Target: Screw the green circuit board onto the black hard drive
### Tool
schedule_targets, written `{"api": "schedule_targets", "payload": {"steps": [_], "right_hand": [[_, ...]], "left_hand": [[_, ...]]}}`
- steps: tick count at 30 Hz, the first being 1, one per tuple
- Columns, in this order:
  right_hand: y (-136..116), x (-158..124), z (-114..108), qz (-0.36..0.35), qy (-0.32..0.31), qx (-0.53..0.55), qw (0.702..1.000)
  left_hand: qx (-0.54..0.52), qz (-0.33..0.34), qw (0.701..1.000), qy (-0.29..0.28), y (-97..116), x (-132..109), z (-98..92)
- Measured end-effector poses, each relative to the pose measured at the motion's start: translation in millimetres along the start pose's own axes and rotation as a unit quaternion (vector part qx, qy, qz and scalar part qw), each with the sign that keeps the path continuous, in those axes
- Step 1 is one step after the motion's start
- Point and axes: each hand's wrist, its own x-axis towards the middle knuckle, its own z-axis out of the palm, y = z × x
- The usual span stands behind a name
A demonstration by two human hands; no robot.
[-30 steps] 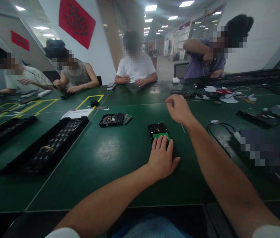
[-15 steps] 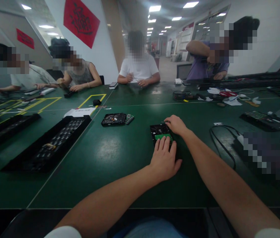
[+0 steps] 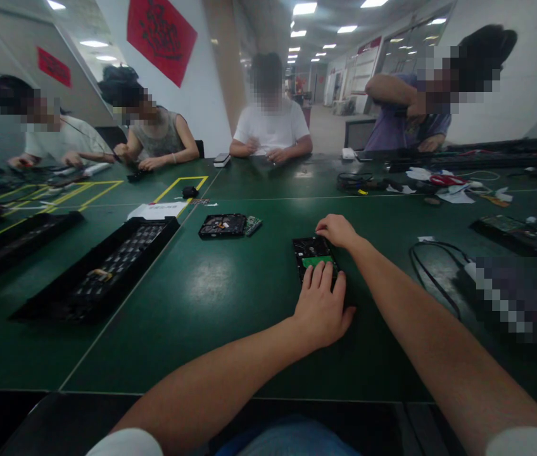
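Note:
A black hard drive with a green label [image 3: 316, 260] lies flat on the green table in front of me. My left hand [image 3: 322, 304] rests on its near end, fingers stretched out and slightly spread, covering part of the label. At the drive's far right corner is my right hand [image 3: 338, 230], its fingers curled and pinched together. Whatever those fingertips hold, if anything, is too small to make out. To the left lies an opened hard drive [image 3: 222, 226], with a small green circuit board [image 3: 252, 225] against its right side.
Long black trays [image 3: 102, 272] stand on the left, near a white paper sheet [image 3: 157, 210]. On the right are a looped black cable [image 3: 432, 278] and another dark device with a circuit board [image 3: 510, 233]. Several people sit across the table [image 3: 154, 342], beside scraps and cables.
The whole view has shifted slightly. My right hand has drawn a little closer to the drive's far right corner, with fingers still pinched. My left hand stays on the drive.

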Motion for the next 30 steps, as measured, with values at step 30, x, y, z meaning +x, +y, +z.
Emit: {"api": "schedule_targets", "payload": {"steps": [30], "right_hand": [[20,-1,-3,0.061,-0.052,0.002,0.997]], "left_hand": [[0.002,0.001,1.000,0.004,0,0,2.3]]}}
